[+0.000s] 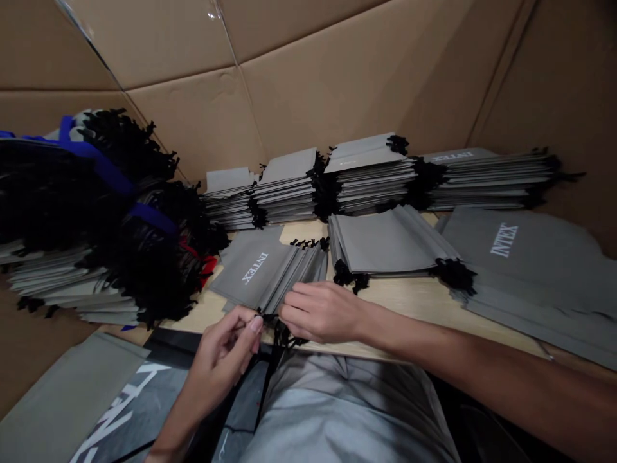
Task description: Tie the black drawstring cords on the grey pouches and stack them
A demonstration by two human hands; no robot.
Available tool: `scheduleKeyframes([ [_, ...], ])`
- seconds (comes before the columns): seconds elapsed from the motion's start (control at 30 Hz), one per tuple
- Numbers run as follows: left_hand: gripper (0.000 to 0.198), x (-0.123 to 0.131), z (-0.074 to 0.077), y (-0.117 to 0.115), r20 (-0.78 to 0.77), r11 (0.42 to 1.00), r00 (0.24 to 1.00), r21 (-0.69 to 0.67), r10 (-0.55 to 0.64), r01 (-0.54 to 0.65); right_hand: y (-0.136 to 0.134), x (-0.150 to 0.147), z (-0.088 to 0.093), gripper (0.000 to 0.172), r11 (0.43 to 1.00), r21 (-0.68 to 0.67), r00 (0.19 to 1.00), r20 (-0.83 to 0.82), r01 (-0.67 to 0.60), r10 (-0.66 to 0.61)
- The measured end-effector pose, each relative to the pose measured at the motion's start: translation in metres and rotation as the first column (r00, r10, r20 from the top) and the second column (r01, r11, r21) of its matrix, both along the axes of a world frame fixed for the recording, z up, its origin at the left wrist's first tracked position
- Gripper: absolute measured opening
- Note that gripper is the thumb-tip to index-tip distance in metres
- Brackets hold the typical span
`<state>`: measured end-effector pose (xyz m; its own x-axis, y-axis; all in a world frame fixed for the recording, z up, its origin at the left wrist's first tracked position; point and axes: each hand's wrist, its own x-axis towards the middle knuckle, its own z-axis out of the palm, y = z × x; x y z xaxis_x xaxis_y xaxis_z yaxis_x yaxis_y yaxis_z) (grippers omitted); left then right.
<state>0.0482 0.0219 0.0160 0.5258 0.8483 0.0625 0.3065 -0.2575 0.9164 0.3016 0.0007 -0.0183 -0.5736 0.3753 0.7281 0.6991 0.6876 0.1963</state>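
Observation:
Grey drawstring bags with white INTEX print lie fanned out on the pale tabletop in front of me, the top bag (245, 267) with its print facing up. At this fan's near corner, my left hand (222, 354) pinches a black cord (268, 316) between thumb and forefinger. My right hand (325, 312) is closed close beside it, its curled fingertips at the same cord. What lies inside the right fingers is partly hidden. Several knotted black cord ends (286, 335) hang below the right hand at the table's edge.
Neat stacks of grey bags (371, 183) line the back against a cardboard wall (328, 83). A loose pile (390, 241) and flat bags (530, 283) lie to the right. Bundles with black cords (110, 212) and blue ties rise at left. A grey sheet (72, 392) lies lower left.

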Motion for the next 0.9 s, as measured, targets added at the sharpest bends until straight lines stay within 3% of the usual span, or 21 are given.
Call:
scheduleKeyframes([
  [0.1, 0.052, 0.006, -0.006, -0.002, 0.153, 0.987, 0.986, -0.157, 0.068, -0.043, 0.0, -0.001, 0.001, 0.029, 1.0, 0.007, 1.0, -0.007, -0.022, 0.022],
  [0.27, 0.052, 0.022, -0.005, -0.007, 0.352, 0.916, 0.912, -0.396, 0.213, -0.061, -0.002, -0.002, 0.002, 0.029, 0.997, 0.004, 0.997, -0.005, -0.079, 0.079],
  [0.47, 0.053, 0.029, -0.006, -0.006, 0.372, 0.892, 0.897, -0.45, 0.237, -0.049, -0.003, -0.004, 0.001, 0.031, 0.997, 0.019, 0.996, 0.03, -0.08, 0.079],
  [0.67, 0.046, 0.006, -0.005, 0.006, 0.267, 0.947, 0.958, -0.321, 0.108, -0.018, -0.003, -0.001, 0.003, 0.027, 0.999, -0.03, 0.999, -0.034, -0.019, 0.018],
  [0.77, 0.042, -0.009, 0.002, 0.015, 0.072, 0.998, 0.997, -0.055, 0.033, -0.029, -0.006, 0.003, 0.003, 0.028, 0.991, -0.132, 0.996, -0.083, 0.025, -0.036],
  [0.9, 0.037, -0.015, 0.015, 0.03, -0.058, 0.953, 0.99, 0.282, 0.127, -0.106, -0.016, 0.005, 0.007, 0.023, 0.942, -0.334, 0.996, -0.08, 0.021, -0.051],
])
